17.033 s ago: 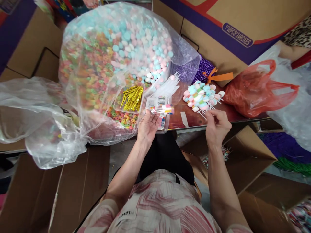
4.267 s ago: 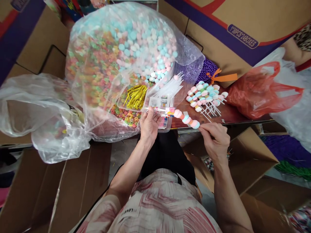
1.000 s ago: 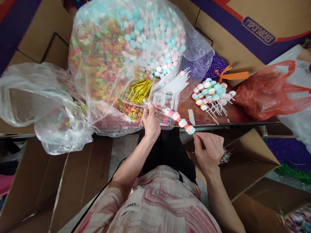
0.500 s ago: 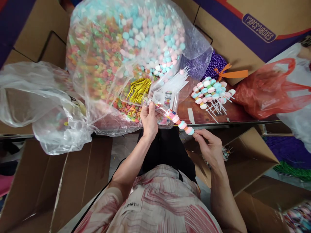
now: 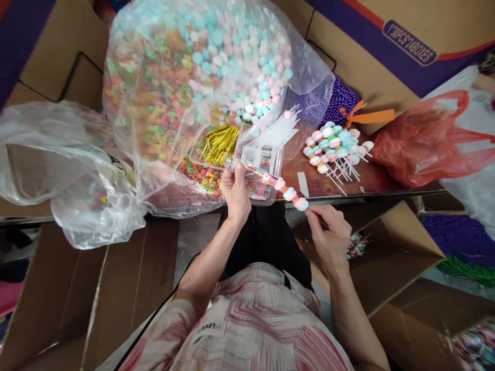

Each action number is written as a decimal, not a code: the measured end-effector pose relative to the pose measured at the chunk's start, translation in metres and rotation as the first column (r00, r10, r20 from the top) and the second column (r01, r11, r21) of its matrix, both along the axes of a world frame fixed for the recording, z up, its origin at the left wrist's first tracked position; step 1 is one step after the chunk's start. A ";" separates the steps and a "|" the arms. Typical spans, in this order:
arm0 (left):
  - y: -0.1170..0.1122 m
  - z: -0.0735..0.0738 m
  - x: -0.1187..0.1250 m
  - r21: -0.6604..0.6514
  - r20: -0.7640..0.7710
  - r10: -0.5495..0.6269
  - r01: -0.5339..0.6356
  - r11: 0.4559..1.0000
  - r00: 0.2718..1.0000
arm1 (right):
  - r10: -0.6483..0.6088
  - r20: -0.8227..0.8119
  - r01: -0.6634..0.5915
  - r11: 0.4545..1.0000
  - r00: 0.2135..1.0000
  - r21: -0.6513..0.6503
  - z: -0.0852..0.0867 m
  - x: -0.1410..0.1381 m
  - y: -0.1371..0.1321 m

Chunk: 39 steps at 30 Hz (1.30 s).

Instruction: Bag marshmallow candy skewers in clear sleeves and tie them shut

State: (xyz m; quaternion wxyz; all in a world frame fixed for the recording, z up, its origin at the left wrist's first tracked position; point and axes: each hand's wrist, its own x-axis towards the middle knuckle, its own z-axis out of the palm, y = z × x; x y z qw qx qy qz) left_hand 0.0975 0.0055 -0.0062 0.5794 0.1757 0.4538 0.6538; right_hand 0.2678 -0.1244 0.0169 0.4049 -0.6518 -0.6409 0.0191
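My left hand pinches the top of a narrow clear plastic sleeve with a printed patch near its lower end. Out of the sleeve's lower end shows a candy skewer of pink, white, blue and orange pieces. Its bottom tip is pinched between the thumb and fingers of my right hand. Beyond my left hand sits a clear tray with gold twist ties and white sticks. Finished-looking candy skewers lie in a pile to the right.
A large clear bag of ring and round candies fills the back of the red-brown table. Purple beads and a red plastic bag lie to the right. Open cardboard boxes stand below the table's edge, on both sides of me.
My right hand has shifted slightly left and up with the skewer's tip, nearer my left hand. Both hands keep their pinches. The whole view has moved a little.
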 end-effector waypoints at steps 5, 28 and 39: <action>0.002 -0.002 -0.002 -0.020 0.023 0.019 -0.018 1.000 1.000 | -0.022 0.065 0.019 0.999 0.998 0.044 0.000 -0.002 -0.001; 0.004 0.000 -0.004 -0.079 0.088 -0.091 0.098 0.992 0.992 | -0.161 -0.053 0.167 0.976 0.986 0.142 -0.009 -0.011 0.000; 0.003 -0.002 -0.003 -0.092 0.125 -0.093 0.105 0.990 0.988 | -0.187 -0.007 0.183 0.956 0.982 0.228 -0.017 -0.013 -0.005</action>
